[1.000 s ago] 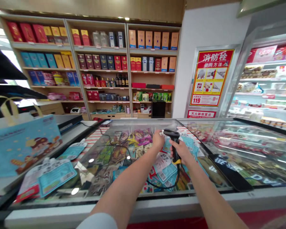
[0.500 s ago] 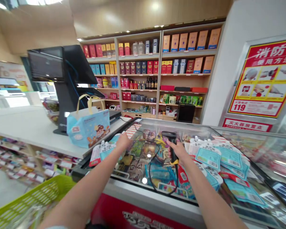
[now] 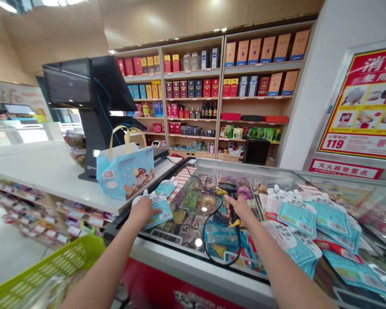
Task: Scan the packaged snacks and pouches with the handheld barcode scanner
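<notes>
My right hand is wrapped round the handle of a black and yellow barcode scanner, whose cable loops down over the glass freezer top. On the left end of the glass, my left hand is closed on a light blue pouch, fingers over its upper left part. Another blue pouch lies just behind it. A pile of similar blue and white pouches rests on the glass to the right of my right hand.
A blue paper bag stands on the white counter beside a black register screen. At the lower left is a green basket. Shelves of boxes line the back wall.
My left hand has come nearer and down to the left, onto a pouch. My right hand still grips the scanner, now slightly lower. The view has shifted a little left.
</notes>
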`<state>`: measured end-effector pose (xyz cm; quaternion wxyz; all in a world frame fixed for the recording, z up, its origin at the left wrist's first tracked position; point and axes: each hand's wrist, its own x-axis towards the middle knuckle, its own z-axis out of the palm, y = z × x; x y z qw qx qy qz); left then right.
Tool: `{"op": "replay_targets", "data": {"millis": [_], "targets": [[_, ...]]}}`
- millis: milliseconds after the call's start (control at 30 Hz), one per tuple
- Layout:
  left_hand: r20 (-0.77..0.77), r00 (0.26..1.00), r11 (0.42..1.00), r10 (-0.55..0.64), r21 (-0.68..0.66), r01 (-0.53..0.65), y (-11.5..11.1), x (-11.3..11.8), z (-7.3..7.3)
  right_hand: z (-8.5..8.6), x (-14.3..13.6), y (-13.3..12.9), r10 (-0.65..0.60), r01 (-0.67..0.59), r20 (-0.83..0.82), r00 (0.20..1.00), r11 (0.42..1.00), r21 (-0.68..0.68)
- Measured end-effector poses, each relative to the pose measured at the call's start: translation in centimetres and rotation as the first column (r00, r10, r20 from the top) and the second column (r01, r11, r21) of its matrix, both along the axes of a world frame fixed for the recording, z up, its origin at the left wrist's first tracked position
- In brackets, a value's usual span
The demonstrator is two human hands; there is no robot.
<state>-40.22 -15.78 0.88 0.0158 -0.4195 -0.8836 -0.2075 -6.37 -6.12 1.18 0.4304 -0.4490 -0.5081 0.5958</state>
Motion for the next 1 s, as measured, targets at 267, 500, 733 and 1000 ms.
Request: {"op": "replay_targets", "data": {"millis": [267, 500, 733, 1000], "targets": [[0.695, 0.657, 0.898, -0.293, 0.436, -0.060, 0.3, 1.3, -1.0, -0.9, 0.4, 0.4, 0.001, 0.001, -0.029, 1.000, 0.996, 0.085], [0.606, 0.553, 0.676, -0.571, 0.730, -0.102, 8.0, 8.8, 1.5, -0.1, 0.3, -0.1, 0.020, -0.018, -0.033, 0.999, 0.998, 0.065], [0.501, 0.666, 0.639, -0.553, 0.768, -0.048, 16.9, 14.4, -1.1, 0.0, 0.9, 0.0, 0.063, -0.061, -0.025, 0.998, 0.995, 0.084], [0.565, 0.607, 0.641, -0.559, 0.758, -0.116, 17.0, 13.2, -2.9, -0.8, 0.8, -0.2, 0.131, -0.135, 0.082, 0.988, 0.990, 0.041]]}}
